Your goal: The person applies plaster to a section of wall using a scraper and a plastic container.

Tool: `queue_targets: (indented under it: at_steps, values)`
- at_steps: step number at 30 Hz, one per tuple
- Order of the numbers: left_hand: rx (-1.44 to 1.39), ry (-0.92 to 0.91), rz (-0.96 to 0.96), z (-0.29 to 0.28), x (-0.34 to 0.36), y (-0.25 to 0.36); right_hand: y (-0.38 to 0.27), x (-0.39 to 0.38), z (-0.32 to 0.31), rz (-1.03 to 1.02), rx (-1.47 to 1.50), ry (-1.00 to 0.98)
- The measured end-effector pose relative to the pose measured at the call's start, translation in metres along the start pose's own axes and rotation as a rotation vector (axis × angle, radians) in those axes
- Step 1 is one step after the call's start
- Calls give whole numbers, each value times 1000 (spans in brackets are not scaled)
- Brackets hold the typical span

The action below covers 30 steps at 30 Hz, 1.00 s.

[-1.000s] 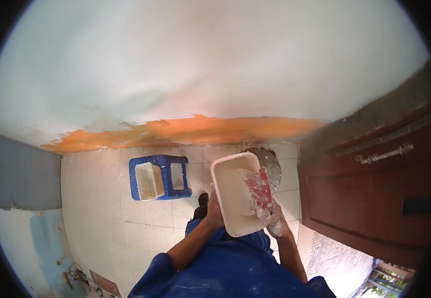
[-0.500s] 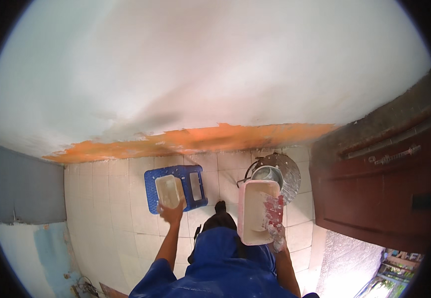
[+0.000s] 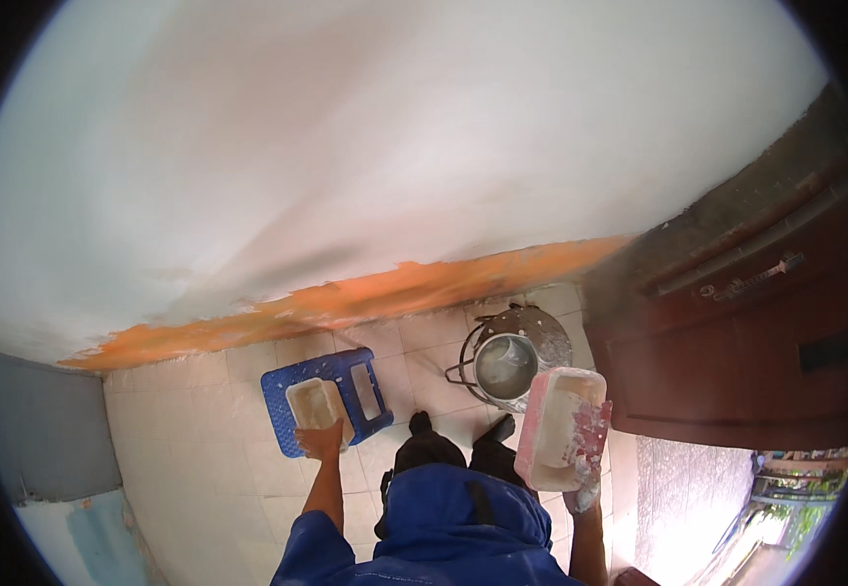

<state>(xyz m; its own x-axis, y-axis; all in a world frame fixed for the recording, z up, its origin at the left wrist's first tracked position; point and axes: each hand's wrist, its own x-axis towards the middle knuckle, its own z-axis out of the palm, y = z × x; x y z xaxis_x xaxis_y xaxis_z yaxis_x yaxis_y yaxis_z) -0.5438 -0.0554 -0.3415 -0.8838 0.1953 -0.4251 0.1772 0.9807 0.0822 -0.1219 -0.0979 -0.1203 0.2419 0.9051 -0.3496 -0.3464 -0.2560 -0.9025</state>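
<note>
Tiled floor (image 3: 190,449), patchy orange-white wall (image 3: 385,195): L hand (image 3: 320,442) has left the pink-sided tub (image 3: 553,430) & now grips the small cream tub (image 3: 314,403) atop blue plastic stool (image 3: 279,393). R hand (image 3: 583,497) alone holds the pink-sided tub nr grey bucket (image 3: 480,379), so both hands're occupied.

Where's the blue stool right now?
In the head view, the blue stool is left of centre on the tiled floor, beneath the small cream tub that the left hand touches.
</note>
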Motion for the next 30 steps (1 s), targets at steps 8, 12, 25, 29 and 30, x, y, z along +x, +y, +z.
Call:
queue_targets:
  at_steps: [8,12,25,29,30]
  values:
    - [-33,33,165,-1,-4,18,22,1,-24,-19,-42,25]
    - [-115,-54,362,-3,-31,48,48,11,-41,-57,128,-38]
    - [-105,-320,768,96,-174,128,79,34,-77,-157,41,26]
    - [-87,-458,824,123,-211,148,96,32,-101,-164,53,85]
    - [-85,-491,827,138,-219,151,102,32,-109,-183,92,83]
